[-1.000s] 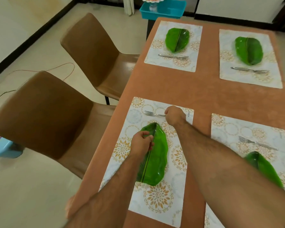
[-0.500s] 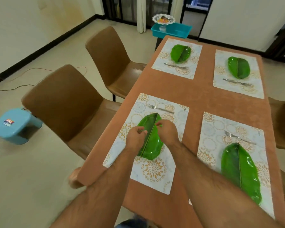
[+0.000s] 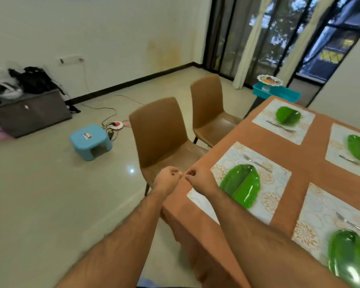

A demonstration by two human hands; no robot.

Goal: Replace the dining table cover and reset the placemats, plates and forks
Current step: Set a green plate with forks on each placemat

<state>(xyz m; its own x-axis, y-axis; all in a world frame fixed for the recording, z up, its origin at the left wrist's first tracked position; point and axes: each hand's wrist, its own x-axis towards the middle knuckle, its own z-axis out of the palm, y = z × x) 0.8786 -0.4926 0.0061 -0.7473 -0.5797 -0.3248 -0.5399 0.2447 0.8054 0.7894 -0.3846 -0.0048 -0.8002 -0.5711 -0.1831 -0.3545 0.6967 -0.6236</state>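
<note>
An orange table cover (image 3: 312,154) lies over the dining table. Several patterned placemats rest on it, each with a green leaf-shaped plate and a fork. On the nearest left placemat (image 3: 279,177) are a plate (image 3: 240,185) and a fork (image 3: 257,162). My left hand (image 3: 167,179) hangs just off the table's left edge, over a chair seat, fingers curled and holding nothing. My right hand (image 3: 195,177) is beside it above the table edge, also curled and holding nothing. Their thumbs nearly meet.
Two brown chairs (image 3: 160,134) (image 3: 208,104) stand along the table's left side. A blue stool (image 3: 90,141), a power strip with cables (image 3: 116,124) and a dark case (image 3: 29,111) are on the floor. A teal tray (image 3: 276,92) sits beyond the far table end.
Both hands have left the green plate and moved left to the table's edge, curled into fists. The view has swung up and to the left.
</note>
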